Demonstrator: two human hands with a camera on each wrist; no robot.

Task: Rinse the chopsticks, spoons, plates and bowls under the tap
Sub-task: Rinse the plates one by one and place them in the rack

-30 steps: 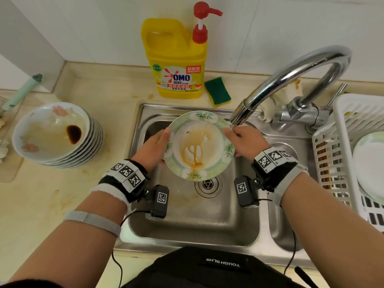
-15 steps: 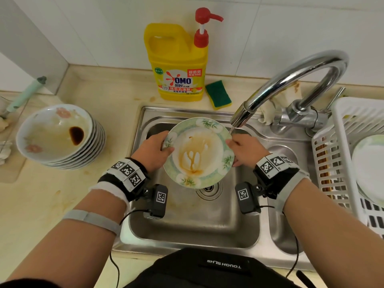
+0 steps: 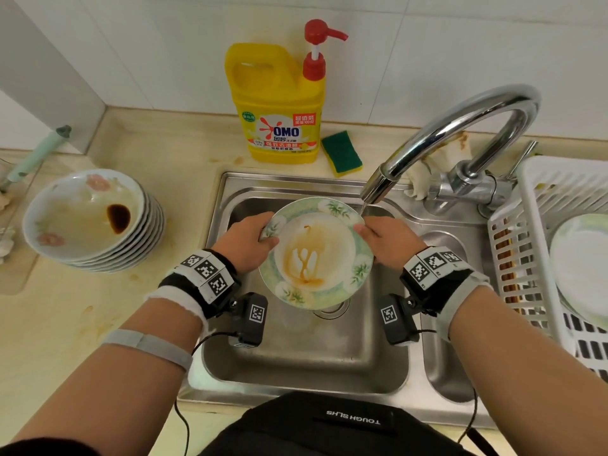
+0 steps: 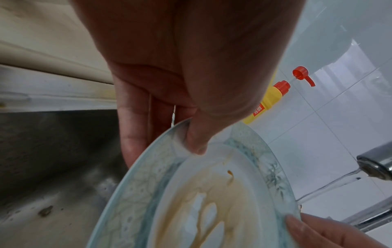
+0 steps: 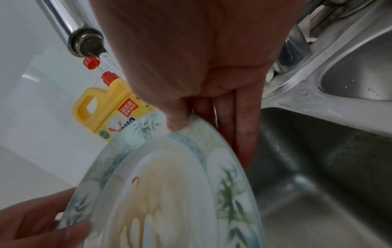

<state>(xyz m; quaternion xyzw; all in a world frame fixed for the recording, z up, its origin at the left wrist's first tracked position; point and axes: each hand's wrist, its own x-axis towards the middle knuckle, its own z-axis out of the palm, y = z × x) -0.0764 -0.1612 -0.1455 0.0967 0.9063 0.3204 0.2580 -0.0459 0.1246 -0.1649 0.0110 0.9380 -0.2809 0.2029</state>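
Observation:
A green-rimmed plate (image 3: 315, 251) (image 4: 212, 201) (image 5: 169, 184) smeared with brown sauce is held tilted over the sink basin (image 3: 296, 357). My left hand (image 3: 250, 240) (image 4: 191, 134) pinches its left rim, thumb on top and fingers beneath. My right hand (image 3: 378, 238) (image 5: 178, 120) pinches the right rim the same way. The tap spout (image 3: 378, 185) (image 4: 373, 167) (image 5: 87, 42) hangs just above the plate's far right edge, and a thin stream of water runs from it. A stack of dirty bowls (image 3: 88, 222) with dark sauce in the top one stands on the left counter.
A yellow detergent bottle (image 3: 279, 103) and a green sponge (image 3: 342, 153) stand behind the sink. A white drying rack (image 3: 533, 258) at the right holds a clean plate (image 3: 582, 264). A second small basin (image 3: 450, 357) lies right of the main one.
Both hands have carried the plate slightly back and to the right, so its far right edge now sits beneath the spout. The grip on both rims is unchanged.

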